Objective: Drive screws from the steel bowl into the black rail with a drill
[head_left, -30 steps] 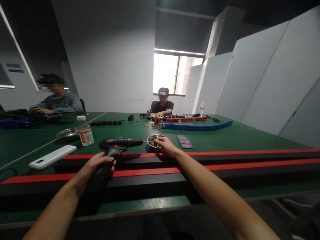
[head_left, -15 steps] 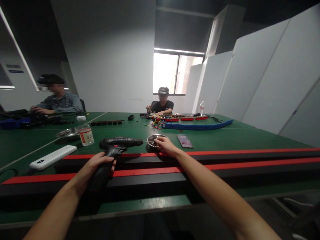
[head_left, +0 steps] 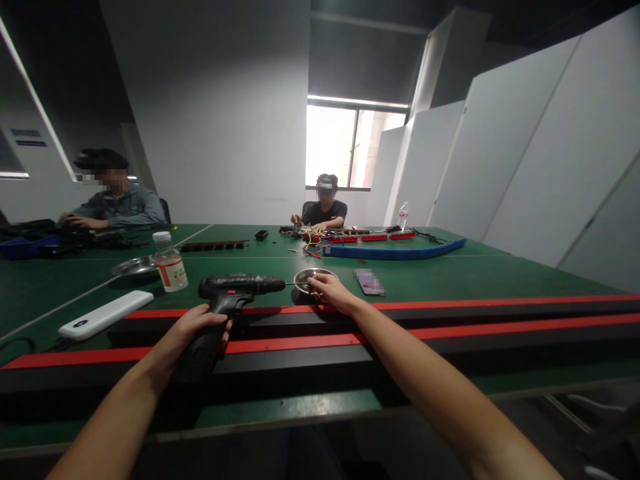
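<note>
The left hand (head_left: pixel 203 321) is wrapped around the handle of a black drill (head_left: pixel 227 285), held level above two long black bars with red tops (head_left: pixel 310 360). Its bit (head_left: pixel 294 284) points at the right hand (head_left: pixel 331 292), whose fingertips pinch the bit's end; whether they also hold something small cannot be told. Just behind those fingertips, partly hidden by them, is a metal bowl (head_left: pixel 302 274). A flat, blurred item (head_left: pixel 370 283) lies right of the pinch. Left of the drill are a bottle (head_left: pixel 173 268), a metal dish (head_left: pixel 134 265) and a white device (head_left: pixel 106 315). Well beyond the grip, a blue strip (head_left: pixel 395 253) lies before a seated co-worker (head_left: pixel 327 213).
</note>
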Demonstrator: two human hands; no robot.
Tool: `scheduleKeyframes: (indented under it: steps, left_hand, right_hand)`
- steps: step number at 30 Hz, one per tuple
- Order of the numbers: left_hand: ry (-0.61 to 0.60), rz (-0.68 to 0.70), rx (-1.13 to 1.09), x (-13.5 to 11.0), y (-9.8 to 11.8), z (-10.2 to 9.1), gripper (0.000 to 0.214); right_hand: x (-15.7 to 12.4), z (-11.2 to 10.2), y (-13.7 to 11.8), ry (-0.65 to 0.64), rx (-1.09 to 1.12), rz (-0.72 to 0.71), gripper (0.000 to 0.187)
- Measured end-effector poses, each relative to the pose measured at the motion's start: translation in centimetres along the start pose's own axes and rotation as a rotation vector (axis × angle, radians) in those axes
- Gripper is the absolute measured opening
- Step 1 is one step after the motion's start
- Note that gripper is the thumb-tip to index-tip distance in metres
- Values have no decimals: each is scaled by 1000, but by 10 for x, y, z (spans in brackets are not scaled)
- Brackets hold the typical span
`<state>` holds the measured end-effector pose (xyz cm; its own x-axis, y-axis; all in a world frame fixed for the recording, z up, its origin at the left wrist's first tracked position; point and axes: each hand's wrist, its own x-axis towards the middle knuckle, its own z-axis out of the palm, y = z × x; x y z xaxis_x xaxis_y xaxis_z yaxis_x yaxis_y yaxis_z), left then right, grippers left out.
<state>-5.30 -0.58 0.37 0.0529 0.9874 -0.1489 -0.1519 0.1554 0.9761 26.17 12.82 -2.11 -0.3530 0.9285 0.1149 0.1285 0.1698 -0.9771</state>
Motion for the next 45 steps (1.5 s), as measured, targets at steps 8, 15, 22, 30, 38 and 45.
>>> scheduleKeyframes:
  steps: [8, 15, 22, 30, 38, 45]
  left_hand:
    - [-3, 8, 4, -1, 2, 2, 26]
    - [0, 1, 4, -1, 1, 0, 25]
    - [5, 9, 19, -2, 2, 2, 27]
    - [1, -2, -20, -1, 1, 1, 29]
    - [-4, -10, -13, 0, 0, -1, 29]
    - [-13, -1, -6, -1, 2, 0, 31]
  right_hand:
    - [3, -1, 3, 2, 4, -8, 31]
    - [4, -1, 6, 5, -1, -6, 30]
    - [2, 1, 2, 20, 18, 7, 30]
    - [2, 1, 1, 18, 19, 8, 26]
    - [2, -1, 3, 13, -15, -26, 26]
    - [2, 0, 1, 6, 12, 6, 30]
